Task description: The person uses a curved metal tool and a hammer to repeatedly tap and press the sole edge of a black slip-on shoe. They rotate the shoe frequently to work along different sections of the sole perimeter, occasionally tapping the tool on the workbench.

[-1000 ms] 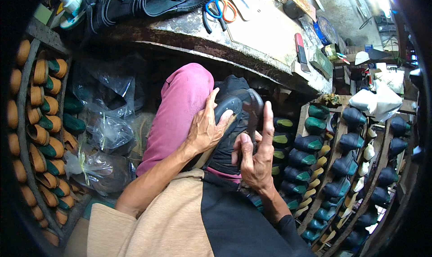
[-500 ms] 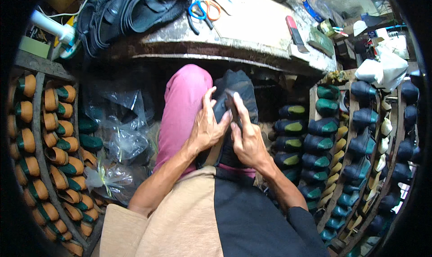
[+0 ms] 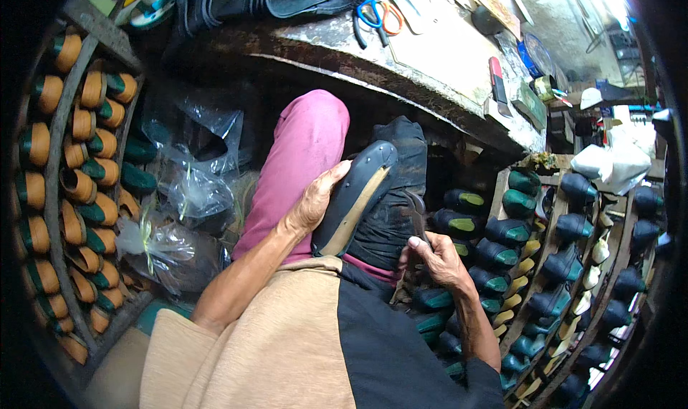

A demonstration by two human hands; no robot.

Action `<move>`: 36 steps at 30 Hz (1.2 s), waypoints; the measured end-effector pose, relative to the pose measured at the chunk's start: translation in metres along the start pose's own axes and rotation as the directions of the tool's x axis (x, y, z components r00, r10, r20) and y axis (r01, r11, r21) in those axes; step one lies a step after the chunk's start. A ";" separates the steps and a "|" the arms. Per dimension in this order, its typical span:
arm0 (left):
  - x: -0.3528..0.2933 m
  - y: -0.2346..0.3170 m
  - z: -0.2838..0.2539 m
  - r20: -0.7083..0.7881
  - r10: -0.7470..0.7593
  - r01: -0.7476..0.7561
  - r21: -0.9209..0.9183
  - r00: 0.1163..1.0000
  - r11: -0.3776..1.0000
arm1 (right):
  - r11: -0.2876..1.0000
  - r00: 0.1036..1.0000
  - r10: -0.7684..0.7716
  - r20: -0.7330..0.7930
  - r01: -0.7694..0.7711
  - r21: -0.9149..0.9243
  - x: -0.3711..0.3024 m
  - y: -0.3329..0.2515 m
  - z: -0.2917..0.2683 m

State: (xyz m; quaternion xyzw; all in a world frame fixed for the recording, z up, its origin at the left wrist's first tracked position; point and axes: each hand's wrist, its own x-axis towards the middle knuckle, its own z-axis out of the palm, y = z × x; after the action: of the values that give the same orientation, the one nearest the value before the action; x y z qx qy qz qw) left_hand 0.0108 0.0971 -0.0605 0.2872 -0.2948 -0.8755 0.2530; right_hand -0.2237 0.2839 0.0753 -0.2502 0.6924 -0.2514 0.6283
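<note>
Across my lap, against the dark trouser leg, lies a shoe (image 3: 350, 207) with its underside up, a dark upper folded around a beige strip and small nail heads along the edge. My left hand (image 3: 315, 202) grips it from the left side, fingers partly hidden beneath. To the right of the shoe, and apart from it, my right hand (image 3: 438, 258) is closed on a dark metal tool (image 3: 416, 212) with a curved head, which looks like lasting pincers. The lower end of its handle hangs below my fingers.
Beyond my knees stands a workbench (image 3: 430, 86) with dark shoe uppers (image 3: 287, 0), scissors (image 3: 370, 15) and a red-handled knife (image 3: 499, 86). Racks of brown-and-green shoes (image 3: 49, 93) flank me at left, dark shoes (image 3: 566, 265) at right. Clear plastic bags (image 3: 193, 190) sit by my left leg.
My right hand has drawn the tool off the shoe, down and to the right. My left hand has moved from the toe end to the shoe's left side. The view has shifted and tilted.
</note>
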 end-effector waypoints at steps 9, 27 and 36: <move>0.002 0.004 -0.003 0.094 -0.085 0.102 -0.202 0.992 0.974 | 0.987 0.902 -0.106 0.418 0.045 0.153 0.049 -0.030 -0.005; -0.016 0.033 0.042 0.032 -0.103 0.094 0.208 0.994 0.974 | 0.280 0.869 -0.476 0.138 0.298 -0.912 0.030 -0.045 -0.008; -0.001 0.005 0.068 -0.115 0.144 -0.054 0.566 0.983 0.823 | 0.432 0.683 -0.728 0.062 0.527 -0.732 0.071 0.032 -0.020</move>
State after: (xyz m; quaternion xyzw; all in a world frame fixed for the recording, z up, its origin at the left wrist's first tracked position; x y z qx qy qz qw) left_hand -0.0317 0.1197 -0.0123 0.3991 -0.5329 -0.7116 0.2246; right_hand -0.2503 0.2608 0.0029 -0.6731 0.6634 -0.2172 0.2442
